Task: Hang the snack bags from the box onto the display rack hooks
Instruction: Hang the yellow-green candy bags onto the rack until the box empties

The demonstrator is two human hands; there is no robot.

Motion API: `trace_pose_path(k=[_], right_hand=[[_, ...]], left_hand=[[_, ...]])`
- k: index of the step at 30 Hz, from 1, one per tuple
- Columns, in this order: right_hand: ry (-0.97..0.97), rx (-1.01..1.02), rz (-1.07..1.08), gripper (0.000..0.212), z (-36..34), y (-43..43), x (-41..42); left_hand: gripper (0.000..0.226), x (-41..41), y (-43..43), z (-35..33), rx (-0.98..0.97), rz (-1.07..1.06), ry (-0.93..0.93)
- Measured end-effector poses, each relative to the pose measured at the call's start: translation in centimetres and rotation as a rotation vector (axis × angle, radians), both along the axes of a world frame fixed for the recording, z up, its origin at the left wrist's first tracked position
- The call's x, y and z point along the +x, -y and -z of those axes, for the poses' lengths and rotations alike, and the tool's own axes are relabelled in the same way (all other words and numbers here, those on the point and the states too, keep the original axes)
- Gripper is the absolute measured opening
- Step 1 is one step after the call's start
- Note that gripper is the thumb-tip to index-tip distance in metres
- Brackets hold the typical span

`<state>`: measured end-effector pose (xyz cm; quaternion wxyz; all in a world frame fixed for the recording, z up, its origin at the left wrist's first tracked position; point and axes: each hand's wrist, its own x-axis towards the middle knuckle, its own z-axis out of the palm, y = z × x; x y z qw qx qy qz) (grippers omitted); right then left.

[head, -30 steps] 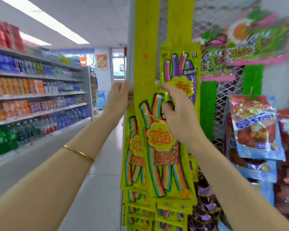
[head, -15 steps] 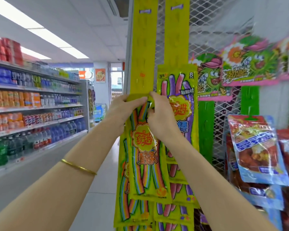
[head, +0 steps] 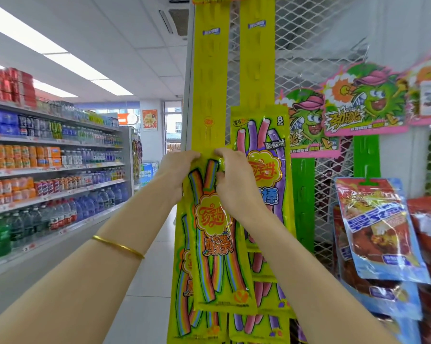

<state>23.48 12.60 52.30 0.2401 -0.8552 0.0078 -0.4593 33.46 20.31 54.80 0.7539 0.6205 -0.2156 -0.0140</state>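
Observation:
A long yellow snack bag printed with rainbow strips hangs flat against the left yellow hanging strip. My left hand pinches the bag's top left corner and my right hand pinches its top right part, both pressed against the strip. More yellow bags hang below and behind it. On the right yellow strip hangs a bag with pink and purple sticks. The hook itself is hidden behind my fingers. The box is out of view.
A white mesh rack carries the strips, green hangers and blue-red snack bags at the right. Cartoon header cards sit above. Drink shelves line the aisle on the left.
My left hand came from the strip's edge onto the bag's top. Both hands now pinch the top together, and the view has tilted upward, showing more bare strip above.

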Motion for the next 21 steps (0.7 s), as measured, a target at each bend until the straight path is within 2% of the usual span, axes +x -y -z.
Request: trace_pose_path(k=[5, 8, 17, 21], right_hand=[[-0.017, 0.008, -0.003, 0.053, -0.2, 0.0, -0.2], [-0.029, 0.016, -0.004, 0.054, -0.2, 0.1, 0.0], [-0.007, 0.008, -0.005, 0.051, 0.6, 0.2, 0.4], [0.004, 0.021, -0.003, 0.047, 1.0, 0.3, 0.6]], left_hand=[[0.011, -0.2, -0.2, 0.0, 0.029, -0.019, 0.022], [0.021, -0.4, -0.2, -0.1, 0.046, -0.017, 0.022], [0.011, -0.1, -0.5, -0.1, 0.074, -0.007, 0.028], [0.03, 0.0, -0.7, -0.1, 0.102, 0.025, 0.033]])
